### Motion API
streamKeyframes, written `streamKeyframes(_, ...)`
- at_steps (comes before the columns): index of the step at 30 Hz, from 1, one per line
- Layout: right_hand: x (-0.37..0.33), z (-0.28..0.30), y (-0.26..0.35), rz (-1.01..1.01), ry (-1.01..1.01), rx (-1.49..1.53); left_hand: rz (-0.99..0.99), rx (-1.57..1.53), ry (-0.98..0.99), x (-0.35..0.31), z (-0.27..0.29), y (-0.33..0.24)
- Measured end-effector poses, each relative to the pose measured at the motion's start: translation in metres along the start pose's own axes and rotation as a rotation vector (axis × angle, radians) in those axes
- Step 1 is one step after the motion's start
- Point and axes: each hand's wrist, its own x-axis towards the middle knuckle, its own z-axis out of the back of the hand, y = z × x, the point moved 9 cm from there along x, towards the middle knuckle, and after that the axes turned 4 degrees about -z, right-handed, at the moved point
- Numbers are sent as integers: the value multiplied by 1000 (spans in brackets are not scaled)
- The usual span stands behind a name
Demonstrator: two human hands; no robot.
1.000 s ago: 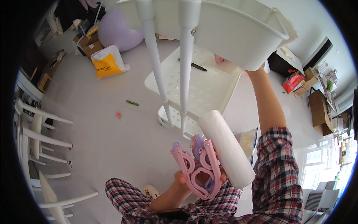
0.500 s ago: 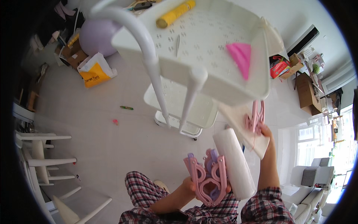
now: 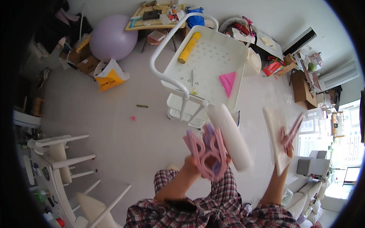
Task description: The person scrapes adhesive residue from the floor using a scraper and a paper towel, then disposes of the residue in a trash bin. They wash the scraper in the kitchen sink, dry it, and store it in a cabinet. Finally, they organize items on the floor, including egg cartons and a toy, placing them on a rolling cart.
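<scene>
Closed round a bunch of large pink and purple plastic clips (image 3: pixel 211 161), my left hand (image 3: pixel 191 165) is partly covered by them. A thick white roll (image 3: pixel 232 138) stands against the right side of these clips; whether the same fingers hold it is hidden. Out to the right, my right hand (image 3: pixel 290 152) grips a flat cream-white piece (image 3: pixel 274 142) together with another pink clip (image 3: pixel 293 131). Ahead is a white trolley (image 3: pixel 209 68), its top tray holding a yellow tube (image 3: pixel 189 47), a pink triangular piece (image 3: pixel 227 83) and a thin pen-like object (image 3: pixel 192 78).
White chairs (image 3: pixel 74 161) stand at the left. Farther back are a purple exercise ball (image 3: pixel 114 38), a yellow-and-white bag (image 3: pixel 111 78) and a cluttered low table (image 3: pixel 152 22). Small green (image 3: pixel 142 106) and pink (image 3: pixel 133 118) objects lie on the floor. A sofa (image 3: pixel 304 193) is at the right.
The trolley now appears farther away and more of the room shows. My right hand has swung outward to the right with the flat piece and clip. My left hand keeps its clips.
</scene>
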Motion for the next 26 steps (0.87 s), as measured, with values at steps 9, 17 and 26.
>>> streamKeyframes(9, 65, -115, -122, -155, 94, 200, -142, 316, -114, 17, -1, -86)
streamKeyframes(17, 116, -64, -186, -310, 23, 74, -158, 355, -295, 44, 36, -131)
streamKeyframes(26, 169, -45, -220, -337, -219, -332, -52, 495, -658, 89, 79, -181)
